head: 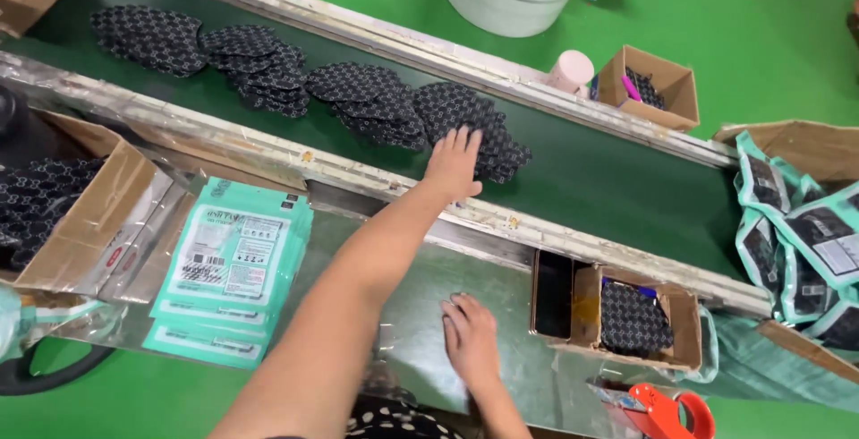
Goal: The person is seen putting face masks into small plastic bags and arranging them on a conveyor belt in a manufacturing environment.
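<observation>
My left hand (454,163) reaches out over the dark green conveyor belt (608,179) and lies flat, fingers spread, on a fanned stack of black patterned face masks (465,117). More stacks of the same masks (259,63) lie in a row along the belt to the left. My right hand (470,339) rests palm down on the metal work shelf (528,385) below the belt, holding nothing.
A pile of teal flat pouches (233,264) lies on the shelf at left, beside an open cardboard box (80,215) of masks. A small box (635,318) with masks stands at right. Filled pouches (805,242) pile at far right. A red tape dispenser (667,412) sits near the bottom edge.
</observation>
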